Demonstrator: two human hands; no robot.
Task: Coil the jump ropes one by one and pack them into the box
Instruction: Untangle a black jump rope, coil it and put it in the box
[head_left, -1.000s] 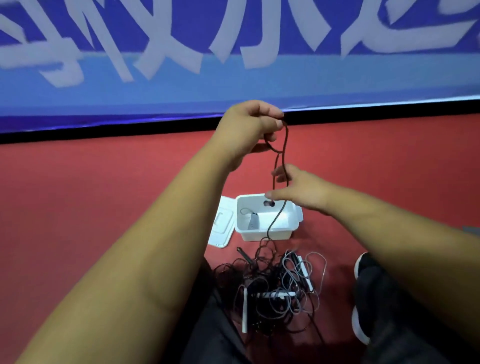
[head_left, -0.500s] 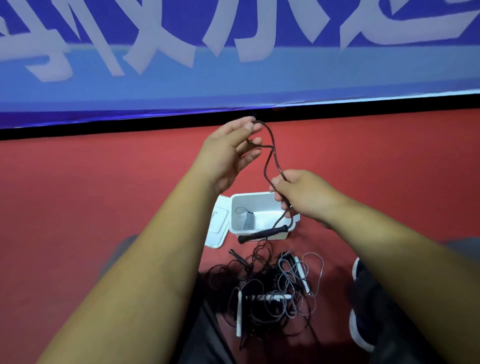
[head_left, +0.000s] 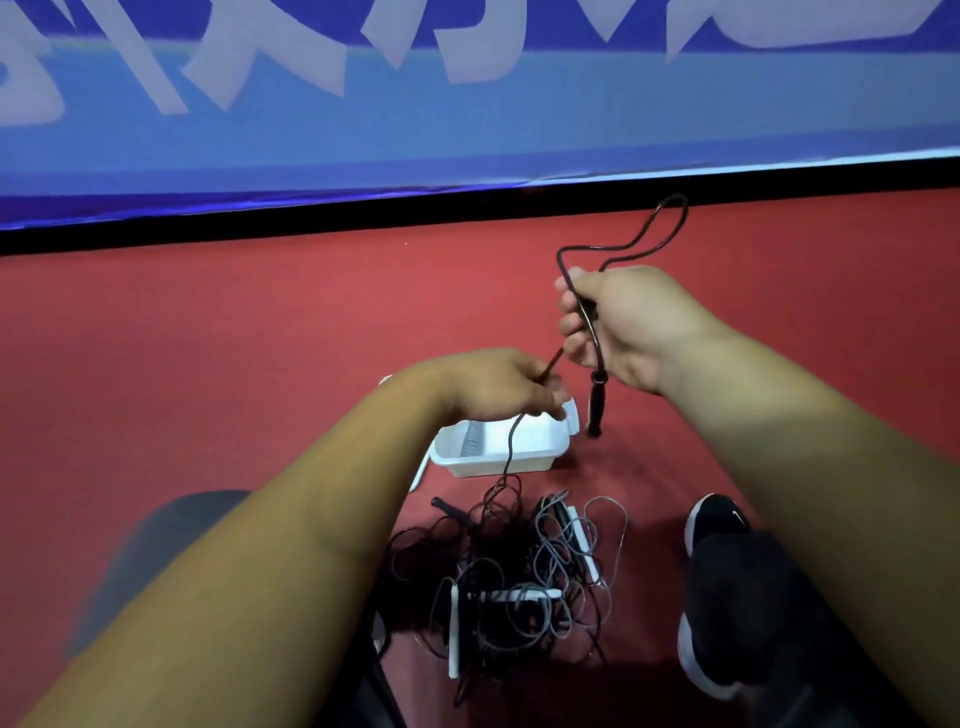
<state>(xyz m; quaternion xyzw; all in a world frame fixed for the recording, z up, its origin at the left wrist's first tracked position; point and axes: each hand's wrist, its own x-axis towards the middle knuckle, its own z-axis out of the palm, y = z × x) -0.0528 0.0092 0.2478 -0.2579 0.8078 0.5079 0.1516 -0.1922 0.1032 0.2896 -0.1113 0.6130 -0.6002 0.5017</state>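
A dark jump rope (head_left: 644, 234) loops up above my right hand (head_left: 623, 327), which grips it with curled fingers; its dark handle (head_left: 596, 402) dangles below that hand. My left hand (head_left: 498, 387) pinches the same rope lower down, and the cord trails from it to the floor. Behind my left hand sits the white box (head_left: 498, 452), open, with something grey inside. A tangled pile of black and grey ropes (head_left: 514, 571) with white handles lies on the red floor in front of the box.
The box's white lid (head_left: 420, 475) lies at its left side. My black shoe (head_left: 719, 587) stands right of the pile. A blue banner (head_left: 467, 119) with a black base strip runs across the back.
My right hand has risen and moved right, lifting the rope's handle off the box into the air. My left hand has dropped from the top loop to a lower part of the cord.
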